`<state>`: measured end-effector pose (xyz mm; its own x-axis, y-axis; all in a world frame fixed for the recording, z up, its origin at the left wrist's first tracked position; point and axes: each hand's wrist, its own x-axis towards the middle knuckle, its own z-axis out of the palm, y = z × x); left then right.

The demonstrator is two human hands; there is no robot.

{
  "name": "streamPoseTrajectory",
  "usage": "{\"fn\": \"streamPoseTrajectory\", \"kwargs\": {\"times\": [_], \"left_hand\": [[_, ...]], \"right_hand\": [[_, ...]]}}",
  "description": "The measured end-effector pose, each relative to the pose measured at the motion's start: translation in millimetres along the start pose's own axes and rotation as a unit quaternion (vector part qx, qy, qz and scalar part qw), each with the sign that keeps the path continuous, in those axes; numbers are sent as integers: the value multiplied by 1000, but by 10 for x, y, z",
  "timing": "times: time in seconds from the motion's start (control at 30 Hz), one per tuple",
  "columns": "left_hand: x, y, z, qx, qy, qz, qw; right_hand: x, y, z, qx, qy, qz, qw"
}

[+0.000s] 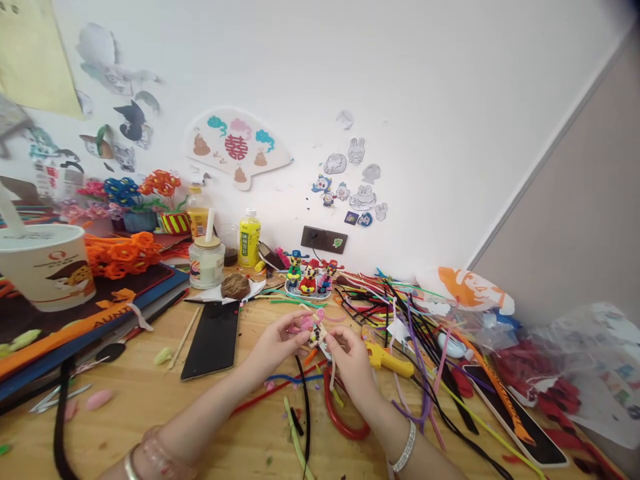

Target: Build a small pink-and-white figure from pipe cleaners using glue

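Both hands meet over the table around a small pipe-cleaner figure point(317, 332) with pink, pale and black parts. My left hand point(281, 341) pinches its left side, where the pink part lies. From the other side, my right hand point(351, 365) grips its edge between thumb and fingers. Fingers cover much of the figure, so its full shape is hidden. Just right of my right hand lies a yellow glue gun point(389, 361). A red curved handle point(345, 427) rests on the table below the hands. Behind them, several finished pipe-cleaner figures point(311, 279) stand on a small tray.
Loose pipe cleaners point(400, 313) are heaped at the right, near a phone point(520, 417). A black tablet or phone point(210, 340) lies left of the hands. Further left are a jar point(206, 263), a yellow bottle point(249, 239) and a large paper cup point(45, 267).
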<state>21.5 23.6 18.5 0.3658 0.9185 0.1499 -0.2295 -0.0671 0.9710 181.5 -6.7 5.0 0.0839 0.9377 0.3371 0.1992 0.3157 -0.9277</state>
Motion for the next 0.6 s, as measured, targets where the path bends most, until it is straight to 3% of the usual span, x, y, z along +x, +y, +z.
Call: {"fn": "streamPoseTrajectory", "kwargs": {"times": [0.17,0.6], "left_hand": [[-6,23,20,4,-24,-16,1000],[-28,-8,42,14,-21,-32,999]], "right_hand": [[-14,-29,-5,-20,16,2,1000],[-46,-45,12,-5,41,16,999]]}}
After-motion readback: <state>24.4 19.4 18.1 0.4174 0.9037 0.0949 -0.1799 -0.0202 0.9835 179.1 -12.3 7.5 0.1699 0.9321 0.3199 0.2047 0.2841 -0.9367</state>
